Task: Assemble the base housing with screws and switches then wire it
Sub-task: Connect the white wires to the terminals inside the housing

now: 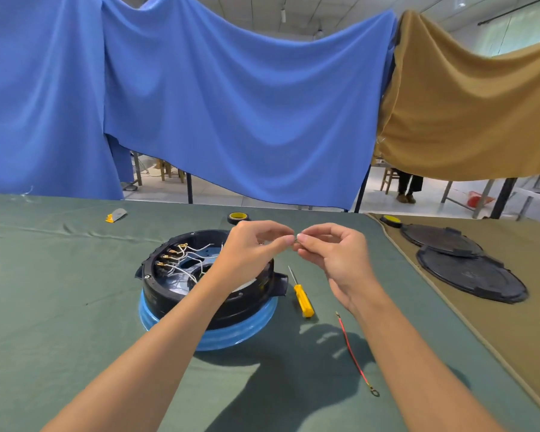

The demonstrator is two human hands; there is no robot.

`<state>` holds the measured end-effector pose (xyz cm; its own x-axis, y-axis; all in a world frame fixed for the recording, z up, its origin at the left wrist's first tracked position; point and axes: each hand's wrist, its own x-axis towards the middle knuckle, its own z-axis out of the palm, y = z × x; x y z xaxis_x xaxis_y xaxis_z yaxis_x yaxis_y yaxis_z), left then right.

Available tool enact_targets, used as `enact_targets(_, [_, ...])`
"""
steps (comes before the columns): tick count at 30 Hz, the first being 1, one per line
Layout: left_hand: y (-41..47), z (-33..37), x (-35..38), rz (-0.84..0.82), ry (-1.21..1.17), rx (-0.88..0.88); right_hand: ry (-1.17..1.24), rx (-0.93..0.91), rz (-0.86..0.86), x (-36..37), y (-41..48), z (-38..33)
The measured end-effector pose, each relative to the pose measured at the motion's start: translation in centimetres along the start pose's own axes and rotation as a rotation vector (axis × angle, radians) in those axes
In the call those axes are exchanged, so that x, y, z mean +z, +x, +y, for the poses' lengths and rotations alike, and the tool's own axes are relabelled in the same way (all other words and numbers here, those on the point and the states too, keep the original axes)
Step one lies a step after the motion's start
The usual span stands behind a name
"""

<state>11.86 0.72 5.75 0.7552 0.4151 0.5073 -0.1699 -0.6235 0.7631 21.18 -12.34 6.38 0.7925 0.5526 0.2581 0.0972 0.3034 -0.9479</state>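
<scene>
Our left hand and right hand meet fingertip to fingertip above the worktop, both pinching one small part too tiny to identify. The housing, white wires exposed, sits under our left wrist, with a screwdriver and red wire beside it.

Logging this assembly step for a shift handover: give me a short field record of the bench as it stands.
hands: left hand and right hand both pinch a small part, too small to identify
base housing: open side up on a blue ring, white wires and brass terminals inside
screwdriver: yellow handle, lying right of housing
red wire: loose on green cloth, ring terminal at near end
tape roll: behind housing
</scene>
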Motion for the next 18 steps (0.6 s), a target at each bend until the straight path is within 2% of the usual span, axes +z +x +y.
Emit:
enact_targets(4, [0.2,0.0,-1.3,0.041,0.064,-0.002,0.031,0.003,0.012,2.3,0.2,1.0])
enact_targets(9, [0.1,-1.3,-3.2,0.001,0.234,-0.004,0.053,0.063,0.005,4.1,0.5,2.4])
enact_targets(11, [0.3,-2.0,-3.8,-0.048,0.371,-0.014,-0.109,0.050,0.066,4.7,0.7,3.5])
enact_targets(14, [0.6,-3.3,-4.5,-0.076,0.593,-0.060,-0.604,0.041,0.133,5.4,1.0,5.3])
enact_targets(16, [0.7,-3.6,-4.6,-0.106,0.643,-0.084,-0.708,0.108,0.062,5.5,0.9,5.9])
enact_targets(18, [0.9,-4.0,-4.8,-0.179,0.685,-0.096,-0.682,0.143,-0.014,5.6,1.1,6.3])
